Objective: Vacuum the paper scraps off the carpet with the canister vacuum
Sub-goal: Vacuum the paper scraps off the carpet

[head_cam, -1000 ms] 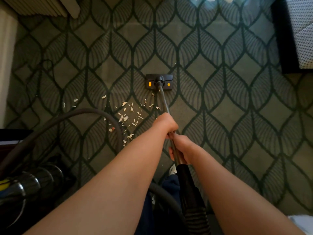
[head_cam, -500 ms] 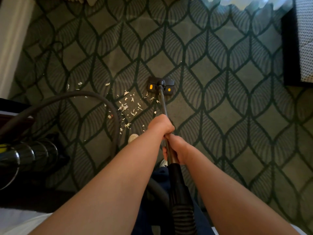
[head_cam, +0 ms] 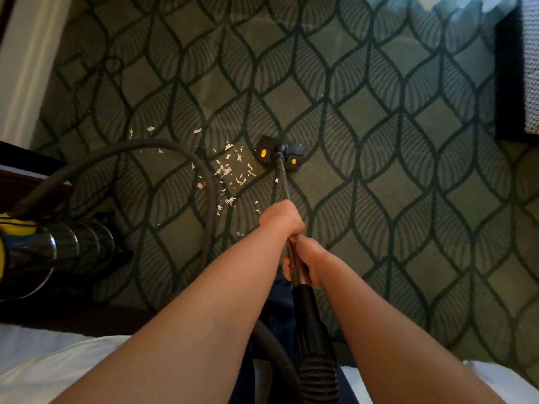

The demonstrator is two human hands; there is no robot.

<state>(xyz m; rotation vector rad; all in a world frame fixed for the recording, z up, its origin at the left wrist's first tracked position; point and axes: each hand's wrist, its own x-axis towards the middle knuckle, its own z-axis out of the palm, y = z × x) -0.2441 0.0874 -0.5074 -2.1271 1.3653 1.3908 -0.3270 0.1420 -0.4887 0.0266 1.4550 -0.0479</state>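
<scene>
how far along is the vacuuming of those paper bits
Done: the green leaf-patterned carpet right of the dark floor head with orange buttons looks nearly scrap-free. In hand: left hand and right hand grip the thin dark wand. Remaining: the white paper scraps beside the head, some past the grey hose.

No legible txt, labels or nos. anywhere. Vac head (head_cam: 280, 154) has 2 plain orange marks (head_cam: 263, 153), canister (head_cam: 43, 252) yellow trim only, brand unreadable.
</scene>
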